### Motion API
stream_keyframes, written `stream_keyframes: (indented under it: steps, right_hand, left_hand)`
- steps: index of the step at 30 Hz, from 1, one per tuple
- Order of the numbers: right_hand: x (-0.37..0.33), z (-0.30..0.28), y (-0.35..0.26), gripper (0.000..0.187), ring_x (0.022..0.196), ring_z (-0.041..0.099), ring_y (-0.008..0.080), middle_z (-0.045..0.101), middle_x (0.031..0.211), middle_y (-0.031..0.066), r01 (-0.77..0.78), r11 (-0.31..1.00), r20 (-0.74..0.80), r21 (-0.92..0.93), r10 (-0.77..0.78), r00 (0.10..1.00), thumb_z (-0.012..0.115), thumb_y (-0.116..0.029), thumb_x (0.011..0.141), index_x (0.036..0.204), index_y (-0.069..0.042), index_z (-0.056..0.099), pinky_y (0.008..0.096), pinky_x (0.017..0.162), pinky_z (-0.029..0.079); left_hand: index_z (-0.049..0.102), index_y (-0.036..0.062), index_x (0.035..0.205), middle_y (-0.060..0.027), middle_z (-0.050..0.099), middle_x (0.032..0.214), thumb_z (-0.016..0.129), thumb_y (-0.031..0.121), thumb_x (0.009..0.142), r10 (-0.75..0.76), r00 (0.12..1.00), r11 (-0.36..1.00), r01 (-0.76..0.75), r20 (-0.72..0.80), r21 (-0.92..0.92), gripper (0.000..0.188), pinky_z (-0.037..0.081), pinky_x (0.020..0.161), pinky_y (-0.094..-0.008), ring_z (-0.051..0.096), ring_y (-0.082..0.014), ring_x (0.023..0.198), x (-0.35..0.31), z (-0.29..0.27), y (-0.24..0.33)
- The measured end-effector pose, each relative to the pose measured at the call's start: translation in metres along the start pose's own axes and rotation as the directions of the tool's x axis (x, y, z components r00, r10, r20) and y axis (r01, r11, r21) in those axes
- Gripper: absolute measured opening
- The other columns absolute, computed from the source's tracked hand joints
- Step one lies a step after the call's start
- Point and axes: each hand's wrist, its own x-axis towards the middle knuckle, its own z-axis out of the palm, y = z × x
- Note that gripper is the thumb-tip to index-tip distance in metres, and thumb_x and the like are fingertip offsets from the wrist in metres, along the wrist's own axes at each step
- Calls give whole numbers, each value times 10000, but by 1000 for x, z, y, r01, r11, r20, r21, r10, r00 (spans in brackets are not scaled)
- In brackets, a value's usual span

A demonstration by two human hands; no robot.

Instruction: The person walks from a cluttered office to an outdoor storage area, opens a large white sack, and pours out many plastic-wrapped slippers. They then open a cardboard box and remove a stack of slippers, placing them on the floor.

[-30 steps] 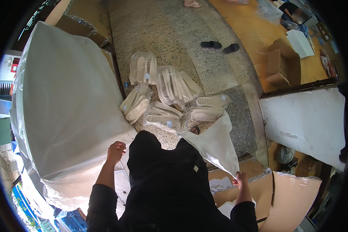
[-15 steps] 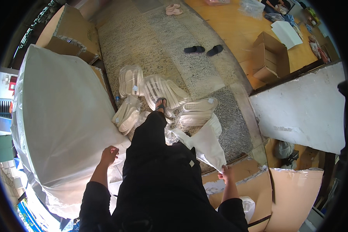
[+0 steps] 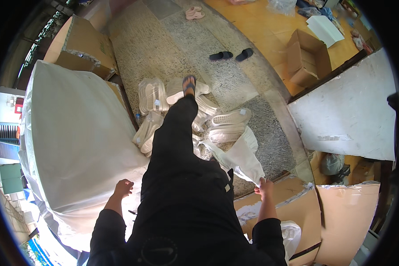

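My right hand pinches the corner of a white sack, which hangs down toward the floor. My left hand has its fingers curled in, with nothing visible in them, beside a large bale under a whitish sheet. Pale shoe soles in clear plastic bags lie on the floor around my leg: one bundle to the left, another nearer, and a third by the sack. My sandalled foot is over more bagged soles; my leg hides part of them.
Cardboard flaps stand close to my right arm, with a white wall panel beyond. At the far left is a large carton. Dark slippers and pink shoes lie ahead. An opened box sits on the yellow floor.
My foot has moved forward over the bagged soles, and the leg reaches farther out. The right hand keeps its hold on the sack's corner. The left hand stays curled beside the bale.
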Motion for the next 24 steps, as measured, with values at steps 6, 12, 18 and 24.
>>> stream_keyframes:
  steps: [6, 12, 18, 24]
  right_hand:
    - [-17, 32, 43, 341, 503, 641, 223, 660, 778, 150, -126, 992, 10, -29, 127, 992, 562, -290, 956, 1080, 27, 577, 371, 422, 549]
    - [-33, 16, 90, 397, 516, 643, 256, 657, 807, 185, -238, 961, -27, -144, 237, 971, 560, -248, 914, 1179, 48, 556, 426, 465, 557]
    - [-27, -17, 74, 414, 508, 639, 244, 631, 726, 190, -162, 946, -231, -280, 98, 968, 551, -261, 909, 1213, 20, 527, 408, 416, 526]
    - [-25, -3, 16, 380, 481, 620, 241, 612, 668, 181, 276, 718, -230, -639, -520, 823, 576, -312, 896, 934, 64, 618, 395, 415, 487]
  left_hand:
    - [647, -8, 983, -99, 695, 831, 644, 221, 924, 254, 960, 966, -259, -118, -27, 237, 551, 599, -306, 666, -171, 692, 4, -43, 73]
    - [658, 16, 1031, -91, 700, 876, 655, 212, 919, 652, 758, 756, -652, -19, -67, 225, 527, 694, -299, 652, -171, 735, -9, -4, 183]
    - [673, 32, 1037, -97, 703, 883, 669, 250, 914, 738, 655, 671, -739, 164, -66, 251, 512, 726, -315, 641, -177, 779, -33, 44, 148]
    - [674, 29, 990, -123, 711, 871, 661, 298, 909, 319, 947, 884, -287, 27, -368, 281, 546, 693, -357, 688, -237, 762, 58, 83, -83]
